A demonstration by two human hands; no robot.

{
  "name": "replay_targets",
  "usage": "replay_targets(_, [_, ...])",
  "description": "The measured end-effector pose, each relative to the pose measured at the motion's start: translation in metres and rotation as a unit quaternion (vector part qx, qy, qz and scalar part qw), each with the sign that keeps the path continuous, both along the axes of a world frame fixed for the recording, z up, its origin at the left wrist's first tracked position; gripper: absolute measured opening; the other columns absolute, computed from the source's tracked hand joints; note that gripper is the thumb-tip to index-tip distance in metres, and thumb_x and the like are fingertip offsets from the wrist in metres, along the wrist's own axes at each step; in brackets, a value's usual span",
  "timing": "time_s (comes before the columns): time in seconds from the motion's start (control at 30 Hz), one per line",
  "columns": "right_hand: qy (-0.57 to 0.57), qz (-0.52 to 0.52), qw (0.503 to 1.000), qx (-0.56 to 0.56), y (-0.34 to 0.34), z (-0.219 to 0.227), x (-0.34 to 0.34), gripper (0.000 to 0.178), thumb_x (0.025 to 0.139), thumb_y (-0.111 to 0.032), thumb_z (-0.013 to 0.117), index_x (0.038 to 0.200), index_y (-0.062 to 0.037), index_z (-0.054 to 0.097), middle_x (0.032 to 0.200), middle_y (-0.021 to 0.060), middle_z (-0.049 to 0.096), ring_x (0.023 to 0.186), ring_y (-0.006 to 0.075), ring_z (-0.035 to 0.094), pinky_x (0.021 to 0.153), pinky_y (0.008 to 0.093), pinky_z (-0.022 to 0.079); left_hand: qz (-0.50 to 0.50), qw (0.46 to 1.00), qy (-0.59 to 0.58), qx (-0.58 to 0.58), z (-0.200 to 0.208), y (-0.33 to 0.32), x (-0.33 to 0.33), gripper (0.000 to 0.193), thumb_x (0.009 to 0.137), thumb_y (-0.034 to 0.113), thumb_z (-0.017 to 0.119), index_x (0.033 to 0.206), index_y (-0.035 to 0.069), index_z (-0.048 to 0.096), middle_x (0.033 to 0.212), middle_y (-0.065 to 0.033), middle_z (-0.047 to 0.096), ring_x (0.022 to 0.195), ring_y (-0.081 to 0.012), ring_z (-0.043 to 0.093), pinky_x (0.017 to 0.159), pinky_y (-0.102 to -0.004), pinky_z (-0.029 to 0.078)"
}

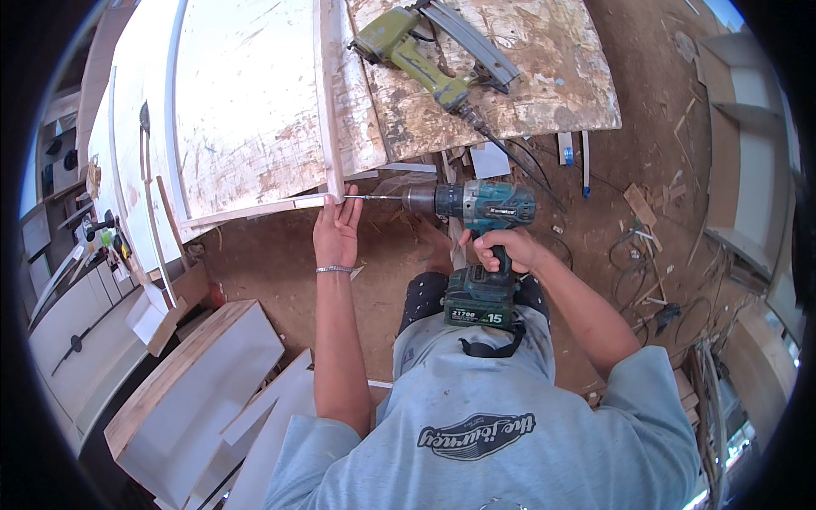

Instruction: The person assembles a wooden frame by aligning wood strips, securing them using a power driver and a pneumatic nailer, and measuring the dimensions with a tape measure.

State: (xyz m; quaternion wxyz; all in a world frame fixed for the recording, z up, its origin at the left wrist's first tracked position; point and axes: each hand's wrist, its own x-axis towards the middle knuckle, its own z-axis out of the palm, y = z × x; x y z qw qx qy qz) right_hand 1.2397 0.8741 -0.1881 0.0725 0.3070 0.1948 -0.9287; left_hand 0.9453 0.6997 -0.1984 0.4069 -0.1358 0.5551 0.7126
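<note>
Hands are well apart, two separate jobs. Our right hand is wrapped round the handle of the green-and-black cordless drill, which sits right of centre, just off the near edge of the worn bench. Drill lies roughly level, chuck to the left, battery pack on the near side close to our shirt. Its long thin bit runs left to the corner where the long wood strip meets the near wood strip. Our left hand is at that corner, fingers up by the strip end and the bit; can't tell whether it's pinching the wood or only bracing it. Also can't tell if the tip is in the wood, fingers crowd it. Bracelet on the left wrist. Far side of the bench, right of the long strip: olive nail gun lying on its side, hose dropping over the near edge. Near left, a white box with a bare wood edge. Right, a wood offcut on the brown floor; farther right, an open white cabinet.
</note>
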Motion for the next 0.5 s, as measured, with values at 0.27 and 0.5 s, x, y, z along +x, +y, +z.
replay_targets(0.27, [-0.003,0.033,0.999,0.024,-0.001,-0.005,0.001,0.022,0.09,-0.011,0.06,0.107,0.0027,0.06,0.066,0.001,0.05,0.053,0.0121,0.049,0.053,0.0282,0.043,0.036,0.998,0.041,-0.023,-0.001,0.006,0.008,0.039,0.106,0.024,0.054,0.131,-0.006,0.05,0.13,-0.0218,0.061,0.124,-0.0318,0.062,0.105,-0.0428,0.054])
replay_targets(0.5, [0.009,0.032,0.999,0.018,0.0,-0.008,0.0,0.016,0.091,-0.012,0.061,0.101,0.0004,0.059,0.067,0.0004,0.05,0.054,0.0115,0.049,0.053,0.0271,0.042,0.019,0.999,0.037,-0.013,0.003,0.005,0.007,0.04,0.106,0.023,0.053,0.13,-0.008,0.049,0.13,-0.0234,0.061,0.125,-0.0327,0.061,0.105,-0.0447,0.055])
